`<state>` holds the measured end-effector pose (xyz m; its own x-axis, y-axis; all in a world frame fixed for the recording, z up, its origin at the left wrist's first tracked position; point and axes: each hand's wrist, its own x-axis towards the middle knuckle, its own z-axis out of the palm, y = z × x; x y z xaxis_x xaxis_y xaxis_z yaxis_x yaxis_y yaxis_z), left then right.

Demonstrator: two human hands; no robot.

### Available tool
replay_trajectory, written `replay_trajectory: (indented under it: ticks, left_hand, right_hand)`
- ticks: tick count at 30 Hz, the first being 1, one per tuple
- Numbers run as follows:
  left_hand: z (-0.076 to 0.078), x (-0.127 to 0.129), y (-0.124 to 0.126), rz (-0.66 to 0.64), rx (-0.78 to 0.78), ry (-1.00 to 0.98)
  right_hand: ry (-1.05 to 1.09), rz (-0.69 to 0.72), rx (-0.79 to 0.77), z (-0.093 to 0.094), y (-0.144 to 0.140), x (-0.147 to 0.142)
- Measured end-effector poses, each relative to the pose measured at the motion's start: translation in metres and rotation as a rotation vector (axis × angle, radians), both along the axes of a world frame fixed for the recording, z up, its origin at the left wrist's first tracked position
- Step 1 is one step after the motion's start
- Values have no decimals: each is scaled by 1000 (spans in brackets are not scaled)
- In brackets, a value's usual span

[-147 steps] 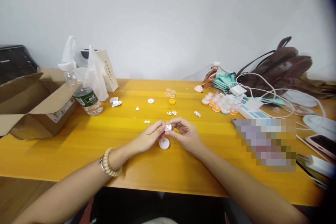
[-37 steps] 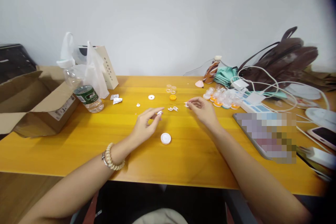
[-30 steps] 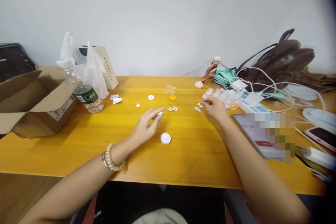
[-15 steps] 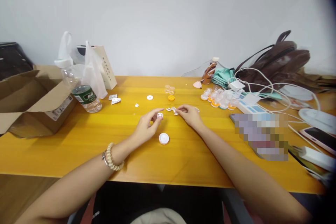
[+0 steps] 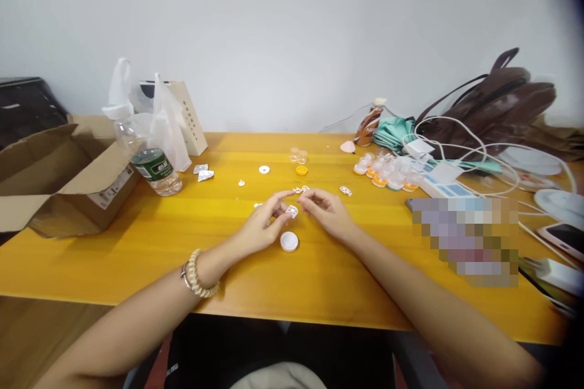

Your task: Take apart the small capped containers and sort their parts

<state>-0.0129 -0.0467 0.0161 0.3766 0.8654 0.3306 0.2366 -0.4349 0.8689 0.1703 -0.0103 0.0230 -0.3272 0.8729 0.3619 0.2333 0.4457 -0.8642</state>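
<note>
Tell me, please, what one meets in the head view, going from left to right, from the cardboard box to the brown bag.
Cardboard box, clear bottle with green label, foil pieces, left hand, small white piece in its fingers, right hand, brown bottle, brown bag.

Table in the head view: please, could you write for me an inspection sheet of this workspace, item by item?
Surface: yellow-brown table, small items spread across it.
Work pieces: white openwork piece held; round white cap-like part, yellow disc, white ring lying on the surface.
Clutter: cardboard box, green-labelled bottle, foil scraps.
Hands: left hand holds the openwork piece; right hand close by, contact unclear.
Cables: white cables looped near the power strip.
Surroundings: plain wall, brown bag beside it.
</note>
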Motion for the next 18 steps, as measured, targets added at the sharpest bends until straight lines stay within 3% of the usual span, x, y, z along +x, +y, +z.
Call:
replay_trajectory:
  ticks: [3,7,10,13,18]
  left_hand:
    - [1,2,-2,-36,-43,-55]
    - [1,2,0,-33,-78,-170]
    - [4,0,0,1,-66,-62]
    - [8,-2,-1,-84,-79,63]
    - [9,0,-4,-82,-77,100]
  right_hand:
    - [-42,150,90,5,-15,-5]
    - [-9,197,114,5,-19,-4]
    - [81,204,56,5,-18,-2]
    - [141,232,-9,6,-19,-2]
    - [139,230,-50,7,-22,-2]
